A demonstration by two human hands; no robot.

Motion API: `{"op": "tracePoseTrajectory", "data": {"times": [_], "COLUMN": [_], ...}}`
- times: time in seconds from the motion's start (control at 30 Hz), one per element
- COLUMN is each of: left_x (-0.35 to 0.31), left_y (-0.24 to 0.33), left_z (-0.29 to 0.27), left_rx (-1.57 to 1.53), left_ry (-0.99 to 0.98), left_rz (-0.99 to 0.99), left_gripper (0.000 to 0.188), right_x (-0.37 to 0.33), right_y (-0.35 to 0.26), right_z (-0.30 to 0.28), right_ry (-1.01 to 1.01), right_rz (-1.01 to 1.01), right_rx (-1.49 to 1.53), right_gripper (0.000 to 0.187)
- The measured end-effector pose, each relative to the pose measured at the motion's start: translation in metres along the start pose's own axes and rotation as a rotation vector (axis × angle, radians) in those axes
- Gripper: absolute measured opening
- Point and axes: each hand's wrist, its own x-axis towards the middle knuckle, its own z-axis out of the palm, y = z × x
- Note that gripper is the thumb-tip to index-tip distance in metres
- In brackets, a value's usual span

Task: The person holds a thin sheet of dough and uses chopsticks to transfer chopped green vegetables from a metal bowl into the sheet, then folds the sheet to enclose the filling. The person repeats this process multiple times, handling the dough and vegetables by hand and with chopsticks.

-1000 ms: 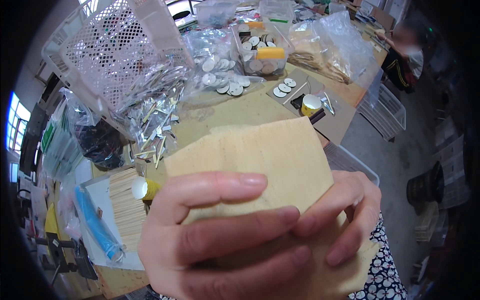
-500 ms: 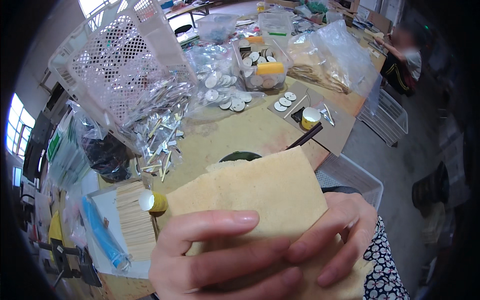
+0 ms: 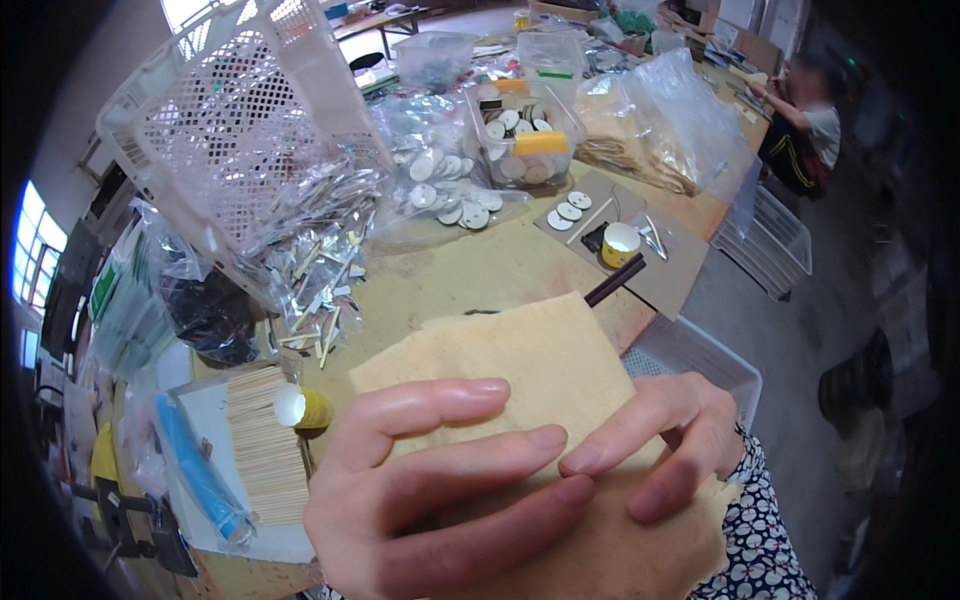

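Observation:
A tan, slightly curved sheet [image 3: 500, 350] with rough edges is close in front of me; its exact material I cannot tell. My left hand [image 3: 450, 490] lies across its near side, fingers stretched over the surface and thumb hidden. From the right, my right hand [image 3: 670, 430] grips it with fingertips pressed on the face, close to the left fingertips. Past the sheet's far corner a pair of dark sticks [image 3: 615, 280] pokes out. To the left, a small yellow cup [image 3: 312, 407] with a white inside lies tipped beside a row of thin wooden sticks [image 3: 262, 450].
A white perforated crate [image 3: 215, 130] leans at the left back above a heap of small wrapped pieces [image 3: 320, 270]. Behind are a clear tub of round white discs [image 3: 520, 140] and bagged tan sheets [image 3: 625, 150]. A cardboard piece [image 3: 670, 275] holds another yellow cup [image 3: 621, 245]. Someone sits far right.
Both hands and the sheet have shifted, and the sheet's far edge has tilted. It now covers nearly all of the dark round thing behind it. The left fingers are spread wider.

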Motion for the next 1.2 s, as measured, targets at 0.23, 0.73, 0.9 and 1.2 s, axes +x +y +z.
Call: {"op": "tracePoseTrajectory", "data": {"times": [0.23,0.73,0.9,1.2], "left_x": [0.012,-0.008,-0.017,-0.008], "left_y": [-0.003,-0.016,-0.013,-0.039], "left_z": [0.054,0.0,0.004,0.011], "left_rx": [0.191,-0.065,-0.058,-0.099], "left_ry": [0.565,-0.144,-0.042,-0.009], "left_rz": [0.247,-0.077,-0.076,-0.003], "left_gripper": [0.026,0.036,0.034,0.027], "right_x": [0.002,0.005,0.004,0.008], "right_y": [0.005,0.0,-0.011,0.015], "right_z": [0.007,-0.003,0.0,-0.009], "right_ry": [0.001,0.047,0.02,0.042], "right_rz": [-0.062,-0.039,0.053,-0.168], "right_rx": [0.053,-0.099,-0.145,-0.232], "right_gripper": [0.015,0.013,0.011,0.029]}}
